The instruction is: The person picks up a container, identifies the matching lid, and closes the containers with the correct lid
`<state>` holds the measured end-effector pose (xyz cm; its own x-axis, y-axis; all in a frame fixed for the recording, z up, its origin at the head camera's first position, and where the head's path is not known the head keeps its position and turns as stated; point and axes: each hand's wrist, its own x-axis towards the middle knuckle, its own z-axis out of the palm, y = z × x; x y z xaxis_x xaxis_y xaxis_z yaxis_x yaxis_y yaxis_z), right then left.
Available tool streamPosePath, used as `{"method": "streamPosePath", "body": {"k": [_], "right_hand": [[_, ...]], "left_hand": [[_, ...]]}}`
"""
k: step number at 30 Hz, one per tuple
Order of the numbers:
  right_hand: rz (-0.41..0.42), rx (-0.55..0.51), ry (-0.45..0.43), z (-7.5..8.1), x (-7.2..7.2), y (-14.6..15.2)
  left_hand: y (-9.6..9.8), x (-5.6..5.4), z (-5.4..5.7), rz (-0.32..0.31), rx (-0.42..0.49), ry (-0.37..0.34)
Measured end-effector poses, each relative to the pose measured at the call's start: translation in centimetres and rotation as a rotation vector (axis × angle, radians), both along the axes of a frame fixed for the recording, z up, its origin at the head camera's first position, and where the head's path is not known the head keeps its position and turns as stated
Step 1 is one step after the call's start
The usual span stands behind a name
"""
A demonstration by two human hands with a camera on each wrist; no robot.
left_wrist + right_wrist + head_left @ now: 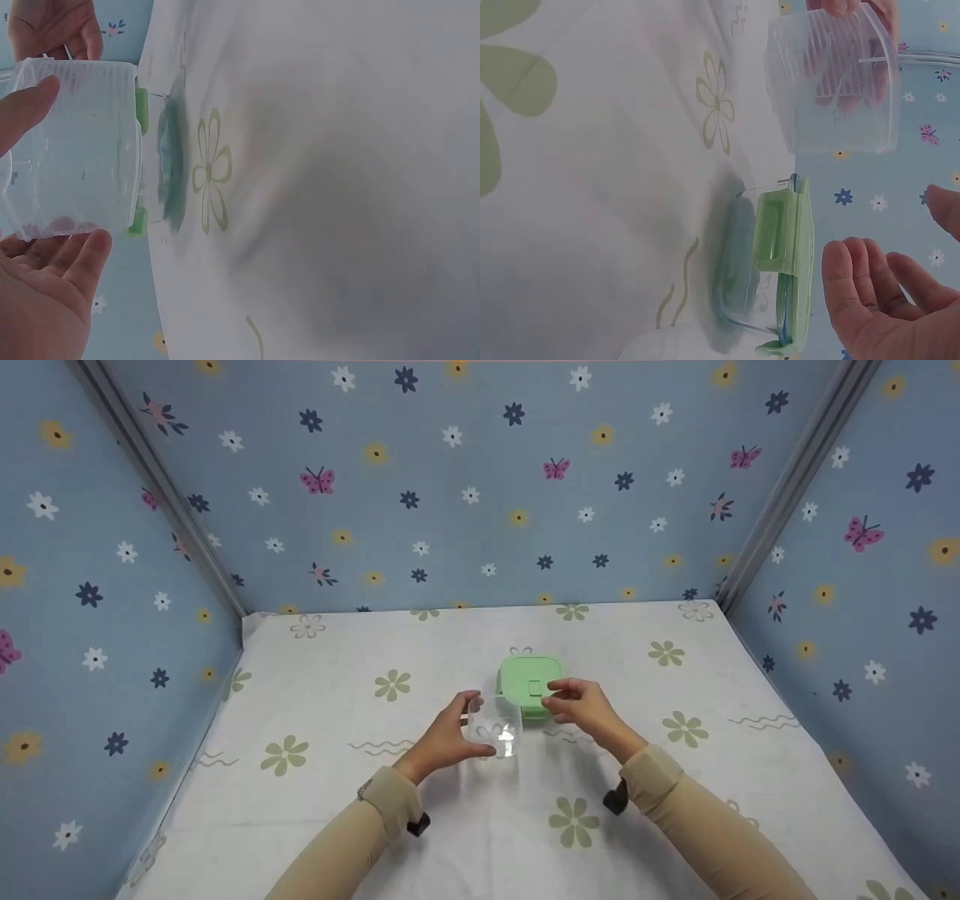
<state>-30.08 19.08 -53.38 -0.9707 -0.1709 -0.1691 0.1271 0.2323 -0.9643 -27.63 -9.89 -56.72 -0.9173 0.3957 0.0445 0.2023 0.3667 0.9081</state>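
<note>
My left hand point(448, 735) grips a clear plastic container point(495, 727), raised above the cloth. Its thumb point(30, 109) lies along one side in the left wrist view, with the fingers on the opposite side. Just behind it sits a glass food box with a green lid point(529, 679); green side clips point(776, 231) show in the right wrist view. My right hand point(589, 709) is at the right of the green lid. Its fingers point(840, 277) are loosely bent and hold nothing. In the right wrist view they are apart from the lid.
A white cloth point(330, 810) with green flowers covers the table. Blue flowered walls point(480, 532) enclose the back and both sides. Low in the right wrist view, the edge of a translucent whitish thing point(667, 345) shows; its kind is unclear.
</note>
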Motion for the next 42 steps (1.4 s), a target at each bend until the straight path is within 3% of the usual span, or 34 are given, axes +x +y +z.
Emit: {"method": "streamPosePath", "body": {"k": [18,42], "right_hand": [[0.165,0.021,-0.071,-1.6,2.0,-0.6],[0.216,0.028,-0.090,-3.6,3.1,0.0]], "left_hand": [[1.7,1.6,-1.3,-0.037,0.019,-0.021],[2.7,2.9,-2.9,-0.075,0.015,-0.045]]}}
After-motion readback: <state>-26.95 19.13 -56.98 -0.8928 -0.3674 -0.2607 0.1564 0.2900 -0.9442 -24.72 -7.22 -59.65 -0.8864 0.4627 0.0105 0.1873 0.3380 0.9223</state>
